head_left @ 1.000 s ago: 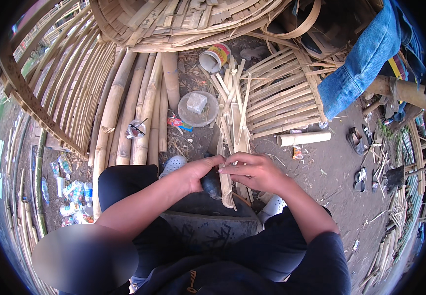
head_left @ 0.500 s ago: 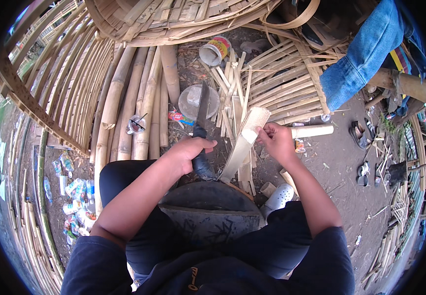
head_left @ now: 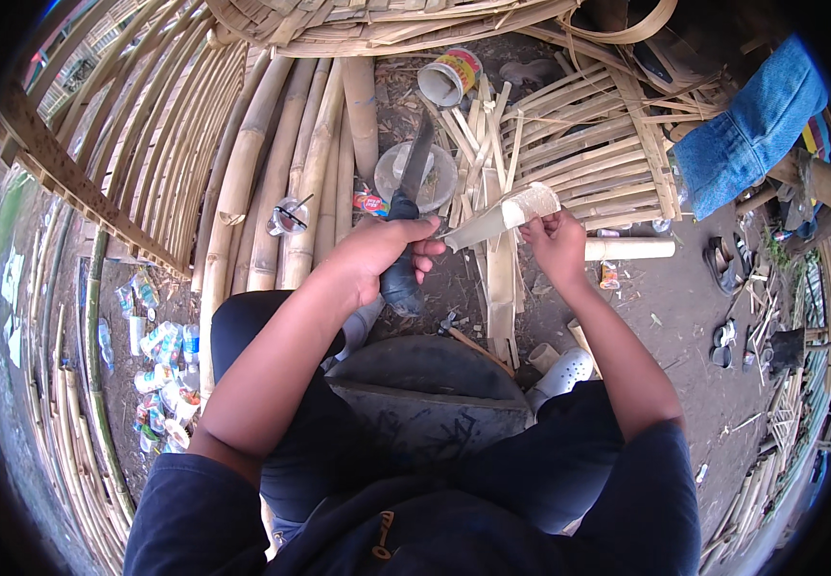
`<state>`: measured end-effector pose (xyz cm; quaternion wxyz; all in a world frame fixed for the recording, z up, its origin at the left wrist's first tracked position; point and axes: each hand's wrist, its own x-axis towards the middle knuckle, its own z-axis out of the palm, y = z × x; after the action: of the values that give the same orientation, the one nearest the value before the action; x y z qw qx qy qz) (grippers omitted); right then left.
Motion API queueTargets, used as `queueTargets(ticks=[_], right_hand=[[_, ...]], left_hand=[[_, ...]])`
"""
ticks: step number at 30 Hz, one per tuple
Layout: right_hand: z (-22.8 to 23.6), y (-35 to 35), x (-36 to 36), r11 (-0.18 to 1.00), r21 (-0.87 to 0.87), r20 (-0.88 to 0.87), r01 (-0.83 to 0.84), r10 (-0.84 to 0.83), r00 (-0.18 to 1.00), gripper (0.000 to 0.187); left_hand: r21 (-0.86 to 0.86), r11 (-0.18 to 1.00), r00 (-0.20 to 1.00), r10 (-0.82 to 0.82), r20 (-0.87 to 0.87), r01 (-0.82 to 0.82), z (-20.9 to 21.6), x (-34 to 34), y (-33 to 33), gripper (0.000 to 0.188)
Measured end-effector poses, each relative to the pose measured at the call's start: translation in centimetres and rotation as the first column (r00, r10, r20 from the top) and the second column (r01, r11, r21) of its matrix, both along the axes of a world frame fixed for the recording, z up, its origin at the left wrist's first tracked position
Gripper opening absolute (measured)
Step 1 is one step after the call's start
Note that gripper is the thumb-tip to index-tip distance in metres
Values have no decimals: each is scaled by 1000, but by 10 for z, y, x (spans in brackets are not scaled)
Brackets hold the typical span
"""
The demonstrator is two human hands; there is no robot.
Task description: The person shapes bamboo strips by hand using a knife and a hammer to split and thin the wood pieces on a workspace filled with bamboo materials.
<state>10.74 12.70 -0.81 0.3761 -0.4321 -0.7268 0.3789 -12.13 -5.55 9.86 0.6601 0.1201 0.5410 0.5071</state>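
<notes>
Bamboo strip (head_left: 486, 227) lifted in R fingers (head_left: 535, 231), tub (head_left: 442, 84) beyond w/ red/yel label (head_left: 462, 67).

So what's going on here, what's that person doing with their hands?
The person's left hand is gripping a long knife by its dark handle, with the blade pointing away from the body. The right hand holds a split piece of bamboo out in front. Right now the blade isn't touching that piece. More bamboo strips lie in a loose pile on the ground, and thick bamboo poles lie over to the left.
</notes>
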Motion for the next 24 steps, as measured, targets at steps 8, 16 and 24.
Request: queueTargets(ticks=[8,16,24], right_hand=[[-31,1,-31,982,-189,-19,20,-24,1000,19],[-44,9,-42,993,-116,114,-11,24,993,19],[-34,11,-48,992,-126,167,-23,44,985,18]], left_hand=[[-36,994,983,-104,-155,99,13,8,1,25],[-43,984,933,-180,-312,175,7,21,-5,23],[-54,960,706,-240,-667,275,11,33,-11,41]])
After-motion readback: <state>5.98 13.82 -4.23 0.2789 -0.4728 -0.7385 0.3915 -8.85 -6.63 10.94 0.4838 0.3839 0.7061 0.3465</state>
